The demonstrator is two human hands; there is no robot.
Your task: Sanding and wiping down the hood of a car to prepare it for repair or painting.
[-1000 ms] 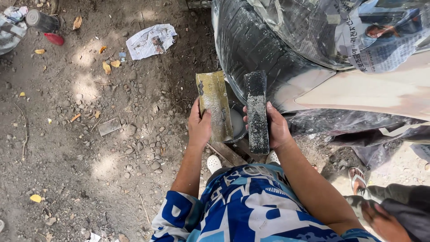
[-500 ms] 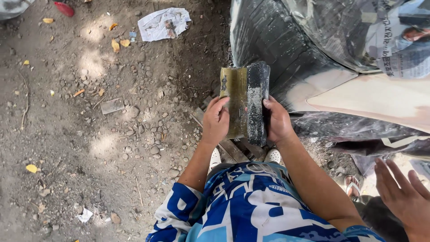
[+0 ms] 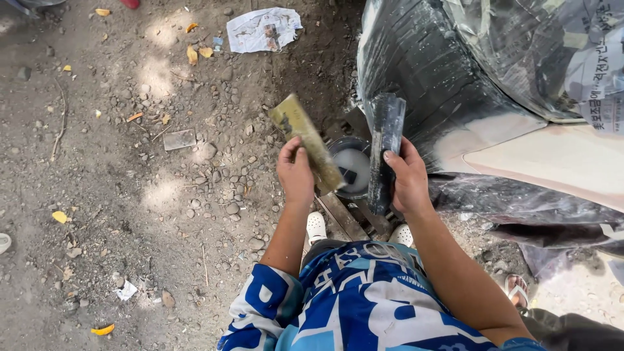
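yellow block (image 3: pixel 305 142): flat, yellowish-olive, smeared; tilted with its top toward the left; above the gravel, just left of the small tub
left hand (image 3: pixel 296 174): fingers wrapped around the lower end of the yellow block, thumb on its face
dark block (image 3: pixel 383 149): long, black, near upright; held apart from the yellow block, in front of the car panel
right hand (image 3: pixel 409 180): closed around the lower half of the dark block
small tub (image 3: pixel 352 167): round, pale paste inside; on metal bars between the hands
car panel (image 3: pixel 442 78): dark, dull, curved; partly masked with newspaper (image 3: pixel 585 58)
ground (image 3: pixel 130 195): dirt and pebbles, paper scrap (image 3: pixel 263 29), dry leaves
shoes (image 3: pixel 316 227): white, under the hands
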